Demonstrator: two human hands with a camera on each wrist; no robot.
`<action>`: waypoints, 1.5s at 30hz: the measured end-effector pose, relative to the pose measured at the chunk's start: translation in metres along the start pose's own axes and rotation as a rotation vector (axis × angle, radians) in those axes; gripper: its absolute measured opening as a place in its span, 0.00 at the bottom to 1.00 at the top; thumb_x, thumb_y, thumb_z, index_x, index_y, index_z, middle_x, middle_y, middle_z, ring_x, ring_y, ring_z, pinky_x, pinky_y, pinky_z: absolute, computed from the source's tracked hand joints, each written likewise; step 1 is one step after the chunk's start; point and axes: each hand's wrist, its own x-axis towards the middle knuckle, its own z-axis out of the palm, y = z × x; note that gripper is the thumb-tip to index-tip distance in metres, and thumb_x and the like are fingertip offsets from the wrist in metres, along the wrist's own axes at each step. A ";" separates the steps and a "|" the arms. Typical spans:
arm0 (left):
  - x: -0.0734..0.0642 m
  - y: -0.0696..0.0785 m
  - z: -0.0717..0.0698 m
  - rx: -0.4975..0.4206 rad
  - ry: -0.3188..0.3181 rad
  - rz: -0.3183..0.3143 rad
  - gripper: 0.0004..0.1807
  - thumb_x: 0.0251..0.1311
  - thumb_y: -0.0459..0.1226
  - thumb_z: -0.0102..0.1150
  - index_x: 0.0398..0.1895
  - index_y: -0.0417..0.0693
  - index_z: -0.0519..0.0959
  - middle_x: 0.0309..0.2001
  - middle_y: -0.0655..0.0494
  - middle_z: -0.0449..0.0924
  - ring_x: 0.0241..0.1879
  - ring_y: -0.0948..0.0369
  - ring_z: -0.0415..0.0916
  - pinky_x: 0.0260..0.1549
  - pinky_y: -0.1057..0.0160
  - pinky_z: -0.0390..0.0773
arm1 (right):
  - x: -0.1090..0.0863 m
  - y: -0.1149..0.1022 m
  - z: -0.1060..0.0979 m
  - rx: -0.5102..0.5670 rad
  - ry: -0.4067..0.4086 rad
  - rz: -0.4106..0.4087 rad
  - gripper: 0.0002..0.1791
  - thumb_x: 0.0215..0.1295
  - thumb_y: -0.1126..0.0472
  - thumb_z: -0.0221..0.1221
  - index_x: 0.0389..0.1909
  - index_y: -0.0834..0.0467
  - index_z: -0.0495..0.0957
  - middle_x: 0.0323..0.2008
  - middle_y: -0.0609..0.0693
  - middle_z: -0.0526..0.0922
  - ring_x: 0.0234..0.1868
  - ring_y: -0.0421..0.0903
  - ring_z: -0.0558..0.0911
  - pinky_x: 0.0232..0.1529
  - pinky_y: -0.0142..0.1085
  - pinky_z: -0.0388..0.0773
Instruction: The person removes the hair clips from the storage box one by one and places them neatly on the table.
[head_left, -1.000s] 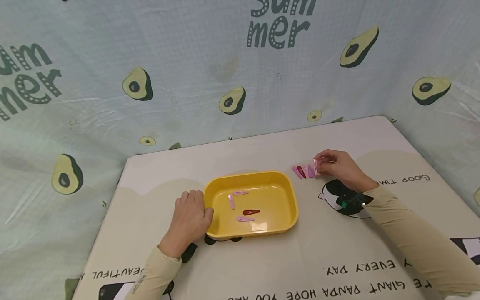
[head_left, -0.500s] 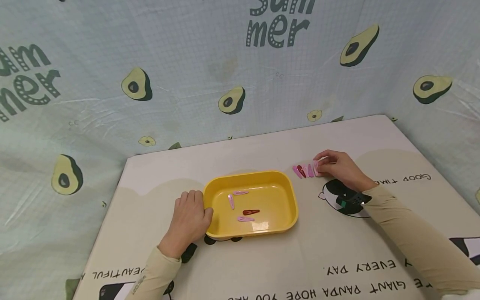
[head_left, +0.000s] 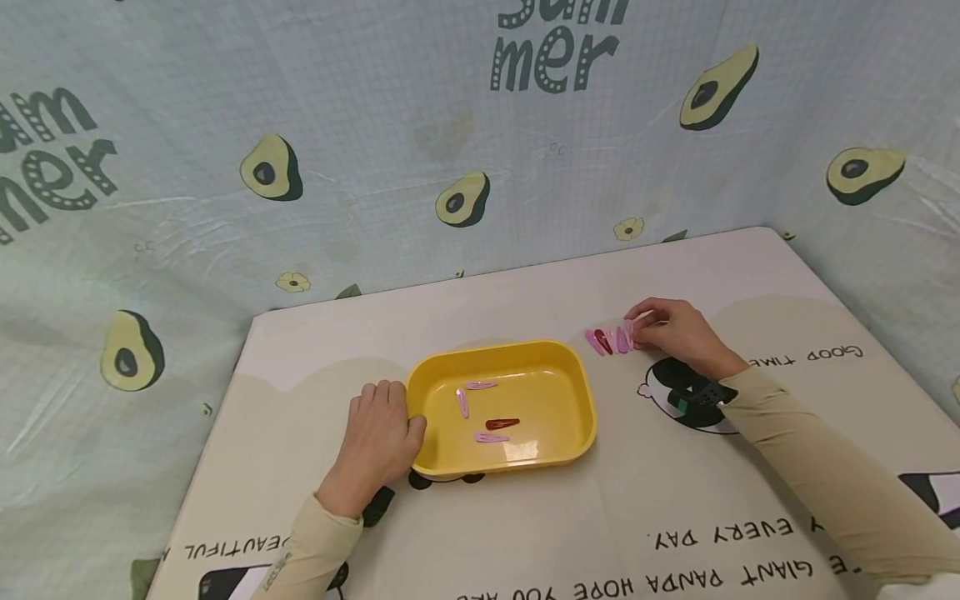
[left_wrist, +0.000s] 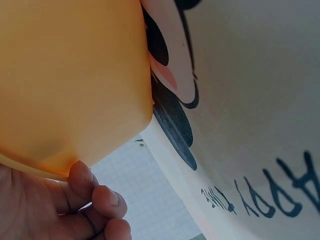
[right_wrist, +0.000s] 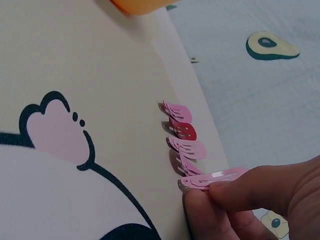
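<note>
My left hand (head_left: 382, 437) grips the left rim of a yellow plastic tray (head_left: 551, 408), the thumb at the inner edge. In the left wrist view its fingertips (left_wrist: 80, 175) curl against the tray's outer wall. Beyond the tray's right side, my right hand (head_left: 678, 333) pinches a pink snap hair clip (right_wrist: 215, 178) between thumb and fingers. That clip is at the near end of a slanted row holding a pink clip (right_wrist: 179, 112), a red clip (right_wrist: 185, 131), a pale pink clip (right_wrist: 192, 148) and another pink clip (right_wrist: 188, 166).
Inside the tray lie a dark red clip (head_left: 502, 424) and three pink ones, spread over its left half. The table (head_left: 525, 533) wears a cream panda-print cloth. An avocado-print sheet (head_left: 360, 100) rises behind its back edge.
The clip in my right hand has shifted slightly left, closer against the row. My left hand and the tray have stayed in place.
</note>
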 end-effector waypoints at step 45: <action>-0.001 0.000 0.000 -0.018 0.008 0.003 0.08 0.62 0.36 0.52 0.32 0.39 0.68 0.26 0.50 0.61 0.31 0.53 0.56 0.35 0.60 0.54 | 0.009 -0.013 -0.015 0.022 -0.139 0.177 0.23 0.70 0.55 0.62 0.57 0.68 0.81 0.47 0.61 0.87 0.38 0.44 0.84 0.39 0.26 0.80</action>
